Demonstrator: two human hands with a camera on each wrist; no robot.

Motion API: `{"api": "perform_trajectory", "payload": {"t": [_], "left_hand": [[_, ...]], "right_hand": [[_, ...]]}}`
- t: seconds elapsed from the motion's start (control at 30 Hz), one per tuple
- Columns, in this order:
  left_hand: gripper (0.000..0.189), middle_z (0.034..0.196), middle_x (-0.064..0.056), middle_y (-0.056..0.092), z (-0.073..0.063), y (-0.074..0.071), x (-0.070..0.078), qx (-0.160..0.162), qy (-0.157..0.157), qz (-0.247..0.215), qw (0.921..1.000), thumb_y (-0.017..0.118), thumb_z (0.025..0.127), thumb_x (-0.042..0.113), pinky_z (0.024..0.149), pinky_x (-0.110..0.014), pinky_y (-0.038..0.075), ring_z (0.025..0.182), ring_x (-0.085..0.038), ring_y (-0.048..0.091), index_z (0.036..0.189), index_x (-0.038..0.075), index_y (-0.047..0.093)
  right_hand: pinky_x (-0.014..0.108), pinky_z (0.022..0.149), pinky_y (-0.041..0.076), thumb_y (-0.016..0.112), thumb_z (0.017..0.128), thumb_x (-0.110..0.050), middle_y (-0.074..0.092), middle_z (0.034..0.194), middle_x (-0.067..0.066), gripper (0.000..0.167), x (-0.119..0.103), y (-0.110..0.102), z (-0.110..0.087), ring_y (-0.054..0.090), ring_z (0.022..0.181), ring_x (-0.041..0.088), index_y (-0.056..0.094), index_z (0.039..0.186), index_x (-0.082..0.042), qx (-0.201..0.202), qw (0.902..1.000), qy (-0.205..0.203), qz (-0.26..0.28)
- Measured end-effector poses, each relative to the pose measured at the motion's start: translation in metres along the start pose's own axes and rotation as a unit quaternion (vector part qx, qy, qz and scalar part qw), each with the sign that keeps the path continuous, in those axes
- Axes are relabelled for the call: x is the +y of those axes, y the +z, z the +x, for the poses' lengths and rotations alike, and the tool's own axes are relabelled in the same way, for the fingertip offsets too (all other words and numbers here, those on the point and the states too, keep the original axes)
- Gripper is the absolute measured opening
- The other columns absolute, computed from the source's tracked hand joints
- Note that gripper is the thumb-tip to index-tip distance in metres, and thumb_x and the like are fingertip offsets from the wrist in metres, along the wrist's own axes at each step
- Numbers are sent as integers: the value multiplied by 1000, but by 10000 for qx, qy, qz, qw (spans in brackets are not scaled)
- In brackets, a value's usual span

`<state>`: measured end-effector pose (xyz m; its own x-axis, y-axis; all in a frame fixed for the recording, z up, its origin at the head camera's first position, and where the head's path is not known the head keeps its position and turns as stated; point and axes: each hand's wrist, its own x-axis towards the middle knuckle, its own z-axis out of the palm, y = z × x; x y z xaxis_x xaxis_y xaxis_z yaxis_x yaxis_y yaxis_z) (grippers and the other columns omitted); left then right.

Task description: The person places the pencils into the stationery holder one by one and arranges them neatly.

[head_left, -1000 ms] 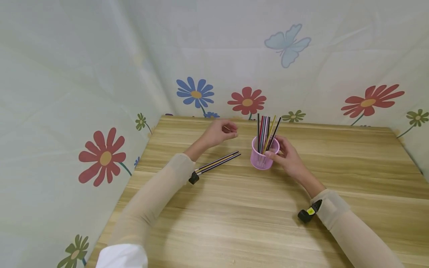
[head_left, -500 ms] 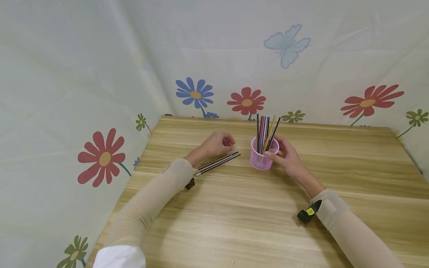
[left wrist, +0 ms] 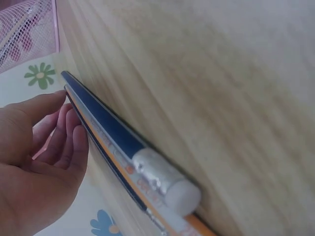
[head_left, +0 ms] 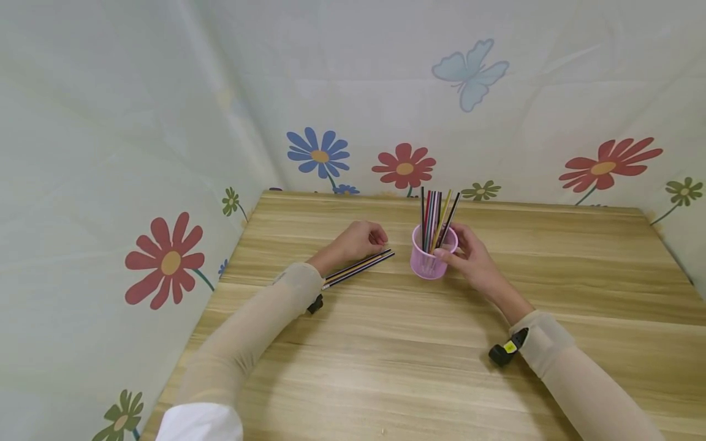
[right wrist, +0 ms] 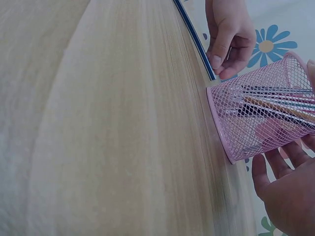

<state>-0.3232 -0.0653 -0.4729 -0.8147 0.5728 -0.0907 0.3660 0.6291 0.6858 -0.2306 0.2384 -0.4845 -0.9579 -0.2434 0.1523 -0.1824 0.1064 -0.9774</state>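
A pink mesh pencil cup (head_left: pixel 422 267) stands upright on the table with several pencils (head_left: pixel 432 214) leaning in it. My right hand (head_left: pixel 473 260) grips its right side, thumb at the front and fingers behind. Left of the cup, a few pencils (head_left: pixel 361 269) lie side by side, points toward the cup. My left hand (head_left: pixel 357 241) is low over their far side. In the left wrist view, its thumb tip is right at the pencils' point ends, with the other fingers loosely curved beside them. A navy pencil (left wrist: pixel 106 113) with a white eraser (left wrist: pixel 183 197) lies nearest that camera.
The wood-grain table (head_left: pixel 419 367) reaches back to a pale curtain (head_left: pixel 353 79) printed with flowers and a butterfly. A black wrist camera (head_left: pixel 504 352) sits on the right sleeve, another (head_left: pixel 315 304) under the left.
My left hand has come down toward the front, from behind the loose pencils to right beside their point ends. The right hand and the cup have stayed in place.
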Motion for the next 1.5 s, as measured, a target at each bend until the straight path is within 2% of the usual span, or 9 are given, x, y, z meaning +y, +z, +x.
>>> {"api": "perform_trajectory", "payload": {"t": [0.23,0.57,1.03,1.13,1.3,1.5], "left_hand": [[11,100,-4,72,0,0,6,-42,-69,212,9997,76,98,9,85,-27,57,93,-16,68,109,5,73],[11,99,-4,72,1,0,7,-156,-119,427,9989,76,97,8,85,-26,57,92,-16,67,107,6,73],[8,98,-5,72,0,-1,7,-154,86,514,9985,74,99,9,85,-27,57,92,-16,66,106,6,72],[8,100,-2,71,-1,-4,5,-85,102,451,9989,73,100,11,86,-28,57,94,-15,66,108,9,72],[10,102,0,71,-2,-16,8,211,226,284,9991,71,101,13,86,-29,57,96,-15,67,111,12,73],[14,108,-2,73,-5,-34,26,433,471,-49,9979,70,104,13,86,-32,58,101,-18,68,117,10,74]], "right_hand": [[59,124,30,73,101,-9,49,157,19,67,0,0,1,42,149,34,38,157,-3,-3,10000,8,-32],[57,123,31,72,102,-9,50,157,18,66,-1,0,2,43,148,33,38,158,-3,-18,10000,35,-58],[57,123,33,73,101,-10,50,157,19,67,-2,-1,0,43,148,33,38,158,-3,-10,9999,60,-106],[57,123,33,73,102,-10,50,157,19,66,-1,-1,0,43,148,33,38,158,-4,-10,9999,52,-107],[56,122,34,73,102,-11,50,157,19,66,-1,0,-1,45,147,32,39,158,-5,23,9999,43,-148],[55,121,35,73,101,-11,51,156,19,66,0,0,0,45,147,32,39,158,-4,53,9998,31,-163]]}}
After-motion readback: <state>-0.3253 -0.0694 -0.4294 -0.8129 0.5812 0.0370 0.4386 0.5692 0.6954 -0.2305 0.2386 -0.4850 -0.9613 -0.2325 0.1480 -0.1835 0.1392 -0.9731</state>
